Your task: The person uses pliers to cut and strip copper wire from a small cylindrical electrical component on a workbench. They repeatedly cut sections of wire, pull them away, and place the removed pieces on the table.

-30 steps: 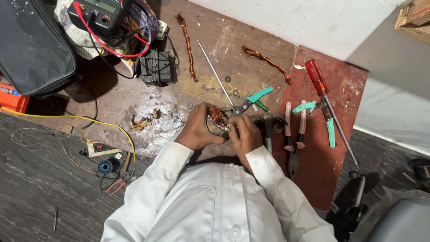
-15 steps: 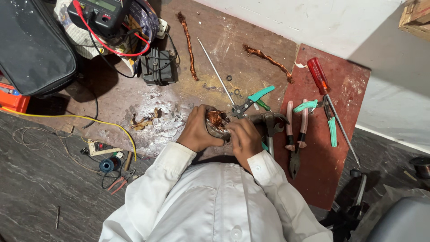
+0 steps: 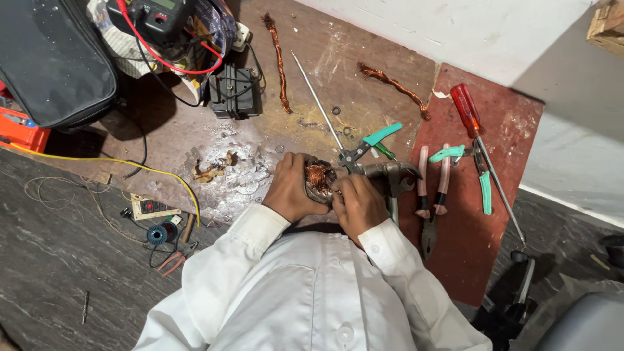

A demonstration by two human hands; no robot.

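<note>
Scuffed brown board (image 3: 195, 140), frame centre; both hands, left hand (image 3: 290, 190) and right hand (image 3: 356, 205), clasp copper coil (image 3: 318, 176); red panel (image 3: 468, 227) right, dark stone floor (image 3: 45, 260) lower left

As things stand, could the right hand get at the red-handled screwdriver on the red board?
Probably yes. The right hand is on the copper-wound coil, and the red-handled screwdriver lies uncovered on the red board; only low-lying pliers sit between, nothing blocking the way.

Red-handled screwdriver (image 3: 469, 112) upper right; pink-handled pliers (image 3: 432, 195) below it. Black bag (image 3: 52, 62) upper left. Blue wire spool (image 3: 156, 234) lower left.
</note>
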